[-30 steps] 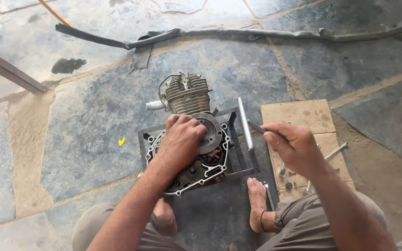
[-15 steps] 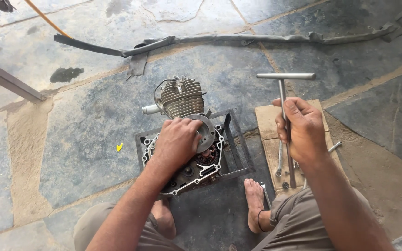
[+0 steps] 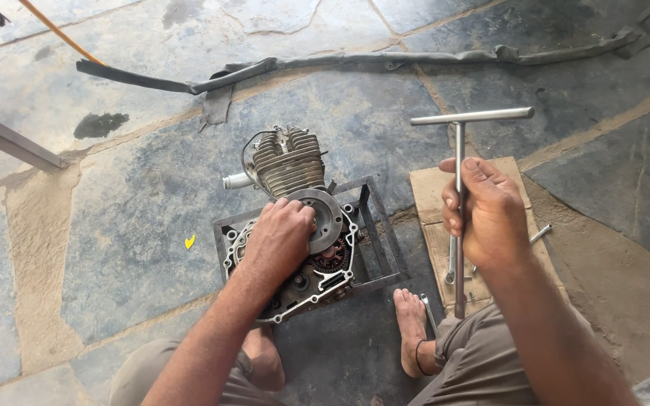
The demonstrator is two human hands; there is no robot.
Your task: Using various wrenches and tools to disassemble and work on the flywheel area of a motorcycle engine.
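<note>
On the left we see a grey metal bar [image 3: 9, 139] lying on the stone floor [image 3: 114, 225]. At the centre our left hand [image 3: 280, 240] rests closed over the round clutch disc [image 3: 329, 218] of the small finned engine [image 3: 287, 162], which sits in a dark metal frame [image 3: 378, 233]. To the right, well apart from it, our right hand [image 3: 490, 214] is wrapped around the upright shaft of a T-handle wrench [image 3: 460, 143] above a wooden board [image 3: 430, 195].

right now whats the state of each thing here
engine: on a metal stand, side cover off
round clutch part: under the left hand
T-handle wrench: upright, gripped by the right hand
spanners: lying on the board
rubber strip: flat on the floor
</note>
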